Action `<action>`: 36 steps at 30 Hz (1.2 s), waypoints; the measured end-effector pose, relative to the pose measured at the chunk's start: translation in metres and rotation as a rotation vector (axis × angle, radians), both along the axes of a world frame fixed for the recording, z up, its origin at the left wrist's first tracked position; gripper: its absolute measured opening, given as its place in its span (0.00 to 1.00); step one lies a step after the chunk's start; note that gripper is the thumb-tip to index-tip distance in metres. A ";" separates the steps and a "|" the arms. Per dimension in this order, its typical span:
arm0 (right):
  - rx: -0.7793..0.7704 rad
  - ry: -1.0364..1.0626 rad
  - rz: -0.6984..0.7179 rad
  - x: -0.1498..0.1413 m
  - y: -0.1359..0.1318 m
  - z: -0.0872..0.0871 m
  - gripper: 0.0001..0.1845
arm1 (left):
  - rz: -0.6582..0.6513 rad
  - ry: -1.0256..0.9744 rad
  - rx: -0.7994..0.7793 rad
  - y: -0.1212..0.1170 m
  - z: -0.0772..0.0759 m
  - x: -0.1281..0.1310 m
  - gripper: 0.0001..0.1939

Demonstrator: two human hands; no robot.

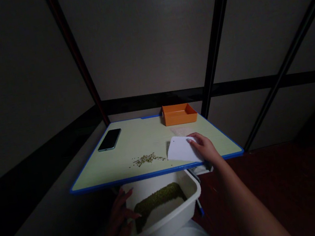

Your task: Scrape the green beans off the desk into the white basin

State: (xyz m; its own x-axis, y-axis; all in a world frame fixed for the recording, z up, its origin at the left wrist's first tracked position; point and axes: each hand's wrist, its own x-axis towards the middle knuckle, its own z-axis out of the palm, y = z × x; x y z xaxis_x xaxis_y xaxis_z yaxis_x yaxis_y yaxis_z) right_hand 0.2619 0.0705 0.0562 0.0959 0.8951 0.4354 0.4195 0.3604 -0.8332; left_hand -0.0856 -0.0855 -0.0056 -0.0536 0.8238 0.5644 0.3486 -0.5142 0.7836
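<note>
Paper (180,149), likely light and bendable, best edge-held: right hand (205,148) pinching its edge; left hand (117,219), fingers apart, tub (173,218) beside them.

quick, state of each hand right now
Left hand: at the left side of the white tub; grip cannot be told.
Right hand: closed, holding the white card.

From the tabletop's (137,139) middle, free room is running toward 12 o'clock, ending at the wall (146,44). The phone (110,139) is blocking 10, the orange box (181,120) 1, the right hand's (206,147) white card (180,149) 4; scattered green bits (146,159) are occupying 6.
</note>
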 end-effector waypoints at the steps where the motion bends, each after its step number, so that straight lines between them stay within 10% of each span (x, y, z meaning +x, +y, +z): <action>1: -0.004 -0.001 0.004 0.000 0.000 0.000 0.16 | -0.004 0.000 -0.001 0.000 -0.001 -0.001 0.09; 28: -0.121 -0.167 -0.025 -0.044 -0.018 0.000 0.16 | -0.026 0.019 0.019 0.004 -0.005 -0.004 0.08; 36: -0.050 0.264 0.056 -0.034 -0.015 -0.001 0.18 | 0.023 -0.023 0.012 0.001 -0.006 -0.001 0.09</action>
